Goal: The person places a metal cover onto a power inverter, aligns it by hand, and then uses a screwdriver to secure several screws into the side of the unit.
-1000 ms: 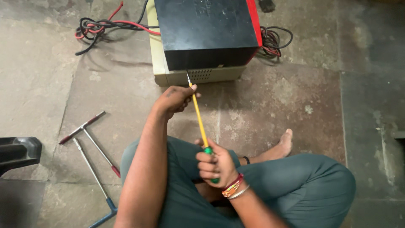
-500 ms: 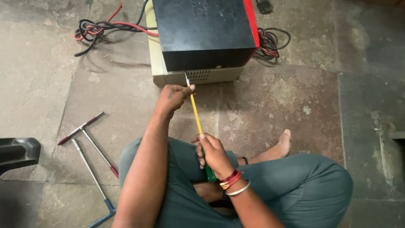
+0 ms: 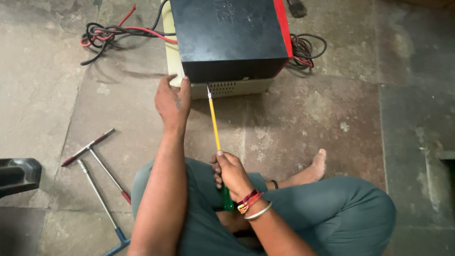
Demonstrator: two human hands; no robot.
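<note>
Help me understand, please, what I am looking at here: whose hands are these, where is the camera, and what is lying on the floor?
The camera sits on the person's head and looks down, so you see their own arms and crossed legs as they sit on a stone floor. The right hand grips a long screwdriver with a yellow shaft and green handle; its tip points at the vented lower edge of a black box with a red side and cream base. The left hand rests open against that base. Red and black cables lie coiled beside the box. Two T-shaped wrenches lie on the floor to the left.
</note>
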